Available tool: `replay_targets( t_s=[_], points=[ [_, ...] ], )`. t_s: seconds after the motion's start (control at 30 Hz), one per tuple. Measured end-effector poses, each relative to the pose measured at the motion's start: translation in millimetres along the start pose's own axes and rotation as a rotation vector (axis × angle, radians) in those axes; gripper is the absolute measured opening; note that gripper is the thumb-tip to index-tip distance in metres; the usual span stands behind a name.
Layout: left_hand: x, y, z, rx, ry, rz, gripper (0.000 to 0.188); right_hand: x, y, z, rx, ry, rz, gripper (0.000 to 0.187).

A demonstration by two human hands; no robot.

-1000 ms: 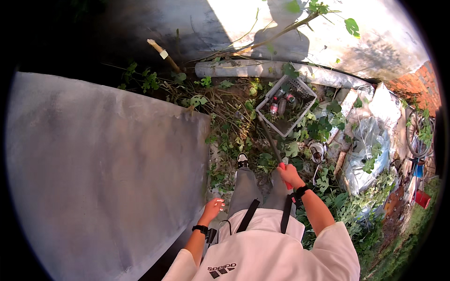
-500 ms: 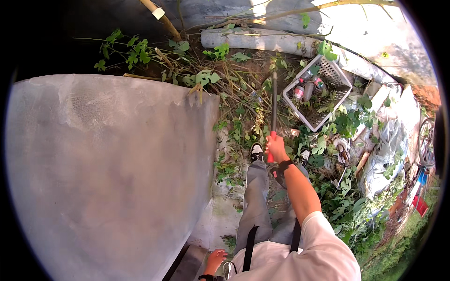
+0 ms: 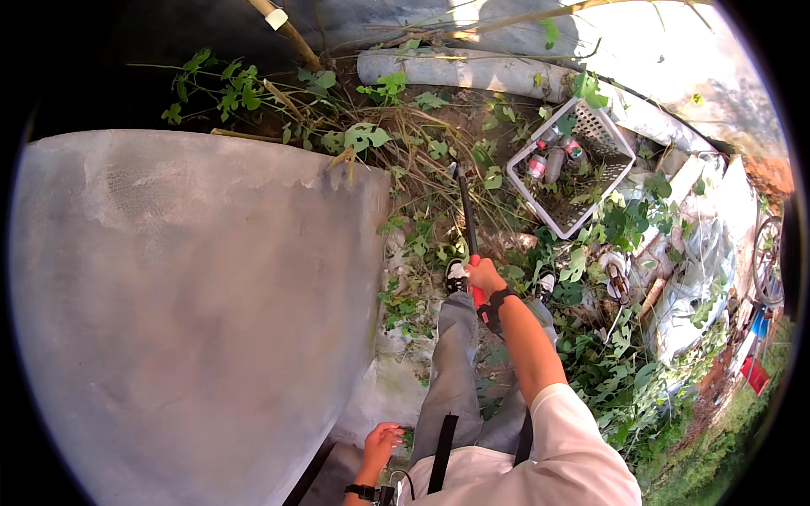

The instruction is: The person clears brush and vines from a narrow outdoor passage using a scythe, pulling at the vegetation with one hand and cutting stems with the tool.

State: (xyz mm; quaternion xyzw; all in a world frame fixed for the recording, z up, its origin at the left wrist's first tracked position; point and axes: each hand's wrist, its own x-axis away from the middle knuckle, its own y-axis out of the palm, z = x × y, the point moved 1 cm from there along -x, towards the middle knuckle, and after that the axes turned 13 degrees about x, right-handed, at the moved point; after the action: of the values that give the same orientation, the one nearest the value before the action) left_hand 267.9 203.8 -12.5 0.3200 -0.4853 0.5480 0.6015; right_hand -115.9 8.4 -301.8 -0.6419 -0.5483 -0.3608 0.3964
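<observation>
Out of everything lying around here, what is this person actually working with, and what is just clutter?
In use:
- long dark tool with a red handle, gripped by the right hand
- weeds and vines that the tool points into
- left hand, low by the grey wall, holding nothing that shows

Lying about:
- white basket with bottles
- pale pipe
- crumpled plastic sheet

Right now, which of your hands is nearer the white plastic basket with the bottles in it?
Right. The right hand grips a long tool just below-left of the white basket. The left hand hangs low by the hip, far from it.
</observation>
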Motion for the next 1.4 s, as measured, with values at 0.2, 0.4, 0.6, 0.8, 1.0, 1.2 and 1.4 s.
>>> replay_targets(
  t_s=[0.2, 0.4, 0.6, 0.8, 1.0, 1.2, 1.4],
  points=[
    [0, 20, -28, 0.050, -0.054, -0.064, 0.020, 93, -17, 24, -0.401, 0.171, -0.204, 0.014],
    [-9, 38, -29, 0.033, 0.043, -0.129, 0.021, 131, -29, -21, -0.752, 0.268, -0.311, 0.015],
    [-6, 70, 4, -0.015, 0.129, -0.141, 0.023, 161, -53, -56, -0.782, 0.282, -0.381, 0.022],
    [-9, 88, 30, -0.073, 0.204, -0.100, 0.022, 137, -60, -75, -0.769, 0.290, -0.407, 0.022],
    [-32, 45, 31, 0.106, 0.040, -0.166, 0.022, 97, -53, -110, -0.675, 0.265, -0.339, 0.008],
    [-30, -18, 34, 0.068, 0.070, 0.005, 0.020, 81, -21, -127, -0.787, 0.101, -0.448, 0.009],
    [-20, -12, 11, 0.135, -0.037, 0.077, 0.021, 91, -26, -89, -1.025, 0.416, -0.556, 0.025]
  ],
)
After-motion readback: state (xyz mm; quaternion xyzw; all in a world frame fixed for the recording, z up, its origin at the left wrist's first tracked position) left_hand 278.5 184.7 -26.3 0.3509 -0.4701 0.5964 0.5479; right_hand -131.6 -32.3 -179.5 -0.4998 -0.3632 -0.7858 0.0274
